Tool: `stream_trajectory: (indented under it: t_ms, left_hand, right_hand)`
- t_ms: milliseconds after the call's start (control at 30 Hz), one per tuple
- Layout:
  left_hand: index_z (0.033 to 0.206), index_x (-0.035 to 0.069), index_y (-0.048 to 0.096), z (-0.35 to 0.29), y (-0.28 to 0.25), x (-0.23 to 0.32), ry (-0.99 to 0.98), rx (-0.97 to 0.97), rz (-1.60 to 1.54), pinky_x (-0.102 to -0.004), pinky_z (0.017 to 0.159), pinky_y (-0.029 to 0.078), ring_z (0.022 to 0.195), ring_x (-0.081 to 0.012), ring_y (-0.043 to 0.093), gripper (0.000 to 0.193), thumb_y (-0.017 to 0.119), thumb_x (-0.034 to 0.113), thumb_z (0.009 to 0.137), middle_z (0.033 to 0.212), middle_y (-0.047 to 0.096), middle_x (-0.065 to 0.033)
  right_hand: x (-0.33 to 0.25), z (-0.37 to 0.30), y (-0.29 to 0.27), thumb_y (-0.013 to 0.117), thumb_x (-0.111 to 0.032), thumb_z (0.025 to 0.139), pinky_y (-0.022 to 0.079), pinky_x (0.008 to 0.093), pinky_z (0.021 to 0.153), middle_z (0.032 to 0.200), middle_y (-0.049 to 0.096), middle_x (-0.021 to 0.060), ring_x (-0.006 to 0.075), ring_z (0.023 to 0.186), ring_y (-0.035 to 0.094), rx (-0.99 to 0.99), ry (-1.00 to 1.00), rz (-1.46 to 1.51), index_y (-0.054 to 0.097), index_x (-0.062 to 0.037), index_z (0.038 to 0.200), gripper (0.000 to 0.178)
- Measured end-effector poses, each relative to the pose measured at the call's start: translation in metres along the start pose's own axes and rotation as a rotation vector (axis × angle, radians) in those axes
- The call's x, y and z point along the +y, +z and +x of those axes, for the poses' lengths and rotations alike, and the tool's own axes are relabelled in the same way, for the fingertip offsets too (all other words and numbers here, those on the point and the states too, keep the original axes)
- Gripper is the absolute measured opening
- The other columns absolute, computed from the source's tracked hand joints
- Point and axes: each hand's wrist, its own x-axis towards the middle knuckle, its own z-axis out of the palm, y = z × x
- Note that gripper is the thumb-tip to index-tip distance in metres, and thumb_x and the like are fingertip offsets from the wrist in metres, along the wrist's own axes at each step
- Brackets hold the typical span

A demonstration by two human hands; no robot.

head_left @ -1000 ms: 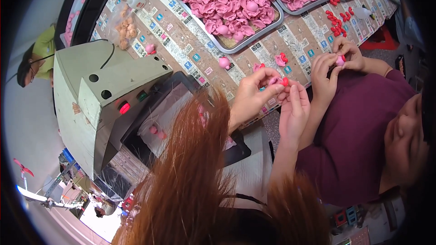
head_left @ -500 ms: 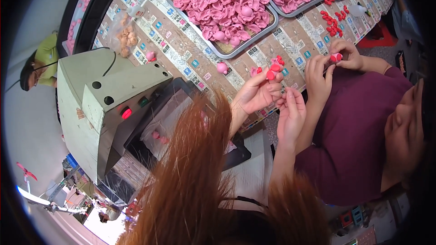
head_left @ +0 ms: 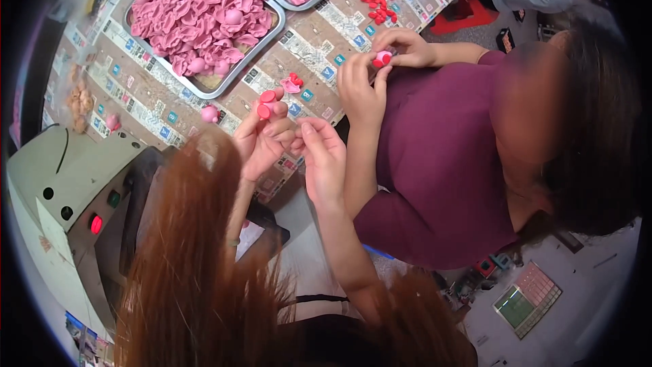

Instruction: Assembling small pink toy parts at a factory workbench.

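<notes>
A work table (head_left: 326,35) carries a large grey tray (head_left: 209,90) heaped with folded pink pieces and several pink balls. Just beside it, a smaller tray (head_left: 299,7) holds more pink pieces; a third, partly cut off at the upper edge, bears red ones. At left, near a pale green machine (head_left: 51,163), a clear bag (head_left: 79,98) contains tan pieces.

The person's left hand (head_left: 263,144) is raised at the table's near edge, palm turned up, fingers curled and grasping a small pink toy (head_left: 267,106), its two round red ends uppermost. The right hand (head_left: 322,153) stands just beside it, thumb and fingers drawn together; whether anything is pinched there cannot be told. At right, a co-worker in a purple shirt (head_left: 441,163) holds a similar pink-and-red piece (head_left: 382,59) in both hands.

A second ago both of the person's hands met at the toy; now, as half a second ago, the left alone bears it. The view has swung right, so trays and machine sit farther left. Loose red pieces (head_left: 380,10) lie beyond.
</notes>
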Motion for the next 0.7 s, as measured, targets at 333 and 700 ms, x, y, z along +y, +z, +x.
stream_trajectory:
  t_ms: [333, 700]
  left_hand:
    - [0.103, 0.006, 0.044, -0.007, -0.002, 0.003, 0.106, 0.082, 0.439, -0.0228, 0.058, 0.034, 0.068, -0.0104, 0.042, 0.026, 0.052, 0.019, 0.083, 0.089, 0.049, -0.0067]
    - [0.096, 0.001, 0.050, -0.012, -0.003, 0.000, 0.187, 0.198, 0.579, -0.0205, 0.061, 0.038, 0.068, -0.0101, 0.047, 0.021, 0.057, 0.011, 0.078, 0.082, 0.054, -0.0062]
  right_hand:
    - [0.001, 0.000, 0.001, 0.048, -0.008, 0.084, 0.040, 0.0189, 0.061, 0.075, 0.054, 0.0017, 0.0062, 0.066, 0.050, -0.037, -0.011, -0.028, 0.053, -0.0008, 0.093, 0.013]
    - [-0.001, -0.003, -0.003, 0.049, -0.008, 0.083, 0.040, 0.0193, 0.062, 0.075, 0.054, 0.0015, 0.0068, 0.066, 0.050, -0.024, -0.020, -0.036, 0.054, -0.0010, 0.093, 0.013]
